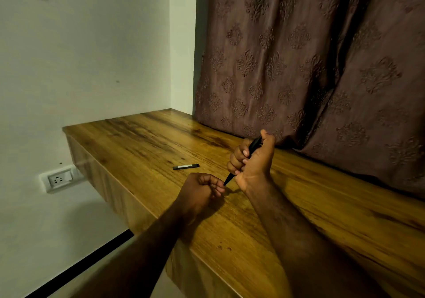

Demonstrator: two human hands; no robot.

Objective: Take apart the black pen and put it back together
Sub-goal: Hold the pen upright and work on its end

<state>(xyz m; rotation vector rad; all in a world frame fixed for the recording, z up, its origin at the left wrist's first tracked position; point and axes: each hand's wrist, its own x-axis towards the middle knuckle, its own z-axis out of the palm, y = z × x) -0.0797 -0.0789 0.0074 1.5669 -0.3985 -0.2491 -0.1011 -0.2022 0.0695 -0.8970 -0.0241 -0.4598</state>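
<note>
Over the table (pixel 161 136), the grip of our right hand (pixel 255 164) curls round the pen (pixel 254 147); our left hand (pixel 200 189) pinches its near tip. Light, stiff, slick (we'd hold the barrel, twist the tip).

I have both forearms reaching forward, bare, the left lower and nearer me than the right. My right hand (pixel 251 162) stands raised with its palm turned toward the left hand, fingers curled round the pen (pixel 254 144), thumb straight up along its upper end. My left hand (pixel 200 190) sits just below and left of the right, knuckles up, fingers curled in. Its fingertips (pixel 219 186) pinch the pen's lower tip, which pokes out under the right hand.
</note>
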